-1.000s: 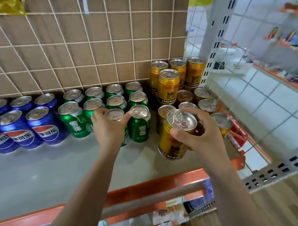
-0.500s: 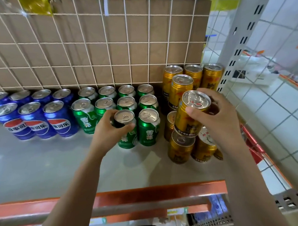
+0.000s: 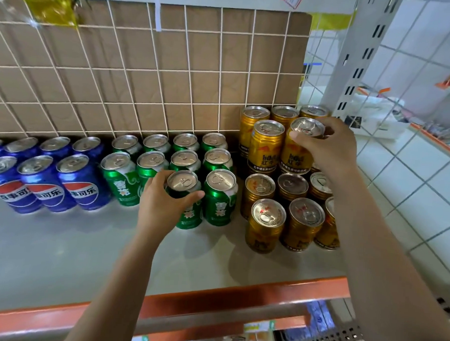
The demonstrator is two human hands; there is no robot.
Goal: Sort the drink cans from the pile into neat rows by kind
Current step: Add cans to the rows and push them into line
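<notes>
- Now our left hand [image 3: 161, 201] has its grip curled round a green aluminium drink can with white lettering [image 3: 191, 215], thumb across the front and fingers behind it. The can stands upright on the pale grey shelf [image 3: 63, 254], in the front row of the green cans [image 3: 152, 165].
- Just beside it at three o'clock stands another green can.
- Our right hand [image 3: 329, 146] pinches a tall gold drink can [image 3: 296, 152] in its grip, near the lid rim. The can is upright at the upper tier, with a stacked gold can just at its nine o'clock.
- We cannot tell whether it rests on the cans beneath.
- Lower gold cans [image 3: 268, 220] fill the shelf's three o'clock side, and blue cola cans [image 3: 44, 187] fill the nine o'clock side.
- At twelve o'clock a white wire grid over brown cardboard [image 3: 145, 78] backs the shelf. An orange rail [image 3: 240, 296] edges it at six.
</notes>
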